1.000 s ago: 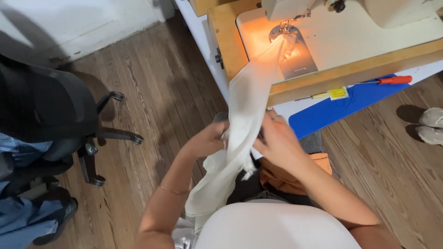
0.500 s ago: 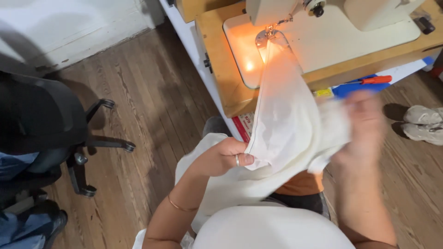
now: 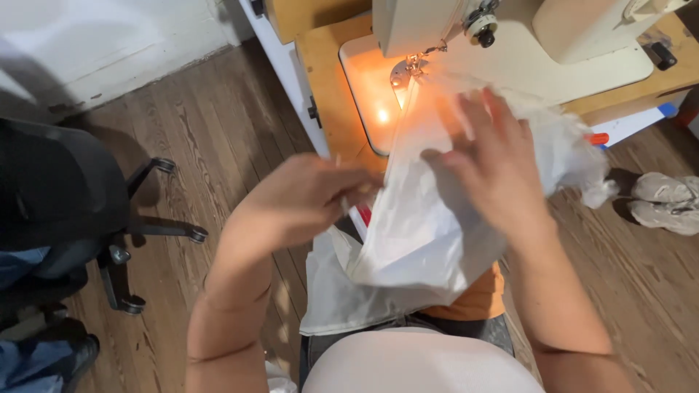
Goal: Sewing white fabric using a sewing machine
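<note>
A white cloth (image 3: 422, 240) runs from under the needle of a cream sewing machine (image 3: 524, 36) down onto my lap. My left hand (image 3: 306, 196) pinches the cloth's left edge, fingers closed on it. My right hand (image 3: 488, 160) lies on top of the cloth with the fingers spread, pressing and gripping its upper part. The machine's lamp throws an orange glow on the bed around the needle (image 3: 411, 69). The cloth's far end bunches up to the right of my right hand.
The machine sits on a wooden table (image 3: 320, 80) with a white frame. A black office chair (image 3: 65, 211) stands on the wood floor at left. Pale shoes (image 3: 666, 204) lie on the floor at right. An orange-handled tool (image 3: 597, 138) peeks out past the cloth.
My view has moved closer to the machine. Both hands have risen with the cloth, and my right hand has come left onto its top, spreading it out.
</note>
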